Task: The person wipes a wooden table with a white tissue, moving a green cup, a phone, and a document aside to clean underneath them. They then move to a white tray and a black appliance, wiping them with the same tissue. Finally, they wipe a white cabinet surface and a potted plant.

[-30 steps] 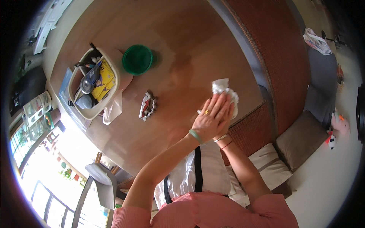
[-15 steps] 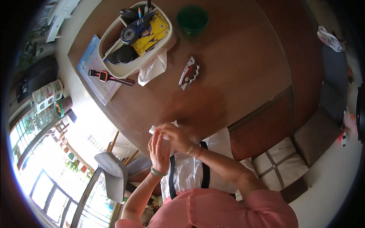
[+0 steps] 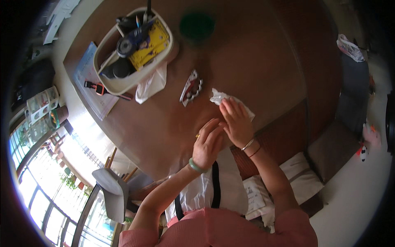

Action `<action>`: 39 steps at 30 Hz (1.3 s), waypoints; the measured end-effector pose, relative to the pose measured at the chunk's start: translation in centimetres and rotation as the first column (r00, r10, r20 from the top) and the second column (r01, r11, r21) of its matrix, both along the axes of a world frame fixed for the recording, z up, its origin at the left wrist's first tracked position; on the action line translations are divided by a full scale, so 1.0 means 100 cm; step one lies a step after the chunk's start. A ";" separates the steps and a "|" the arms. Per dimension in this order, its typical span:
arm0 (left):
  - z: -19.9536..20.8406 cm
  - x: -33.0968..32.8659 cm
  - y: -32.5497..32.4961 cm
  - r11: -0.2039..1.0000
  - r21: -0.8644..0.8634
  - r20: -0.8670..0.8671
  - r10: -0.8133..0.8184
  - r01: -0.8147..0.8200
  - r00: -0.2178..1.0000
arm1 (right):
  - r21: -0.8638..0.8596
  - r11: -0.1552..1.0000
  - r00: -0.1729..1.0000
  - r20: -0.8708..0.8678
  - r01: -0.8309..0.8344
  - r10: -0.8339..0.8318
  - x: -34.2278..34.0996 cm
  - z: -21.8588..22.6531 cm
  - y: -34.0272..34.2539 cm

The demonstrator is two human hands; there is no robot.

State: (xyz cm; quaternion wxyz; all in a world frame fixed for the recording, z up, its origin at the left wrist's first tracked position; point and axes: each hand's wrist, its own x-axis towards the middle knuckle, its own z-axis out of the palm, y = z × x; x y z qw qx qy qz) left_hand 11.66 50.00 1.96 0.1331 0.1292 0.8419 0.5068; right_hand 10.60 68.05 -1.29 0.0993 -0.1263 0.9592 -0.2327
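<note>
A crumpled white tissue [image 3: 218,96] lies under the fingers of my right hand [image 3: 238,125], over the brown table. Its ends stick out past the fingertips and beside the hand. My left hand [image 3: 205,145] is empty beside it, fingers stretched and slightly apart, close to the right thumb. Beyond the hands lies a silver and red metal tool [image 3: 191,88] with a row of finger-ring curves along one edge. How firmly the right fingers grip the tissue is hidden behind the hand.
A cream organizer box [image 3: 175,45] holds a tape roll, pens and yellow packets; a tissue [image 3: 152,84] hangs from its side. Left of it, an orange and black watch [image 3: 100,89] rests on a blue-white booklet [image 3: 87,66]. A green bowl [image 3: 197,25] stands at the back.
My hands, pressed together around the tissue near the table's front edge, have separated. The right has carried the tissue forward and right; the left has followed partway. The camera view has shifted slightly.
</note>
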 end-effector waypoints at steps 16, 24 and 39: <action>-0.019 -0.199 0.150 0.990 0.070 -0.143 0.133 -0.125 0.981 | 0.175 0.974 0.828 -0.560 0.145 -0.023 -0.364 -0.073 0.085; -0.021 -0.176 0.136 0.994 -0.017 -0.116 0.104 -0.107 0.988 | 0.181 0.951 0.863 -0.487 0.252 -0.135 -0.367 -0.060 0.088; -0.020 -0.038 0.087 0.986 0.042 -0.059 -0.156 0.159 0.986 | 0.205 0.884 0.875 -0.352 0.420 -0.334 -0.049 -0.042 0.111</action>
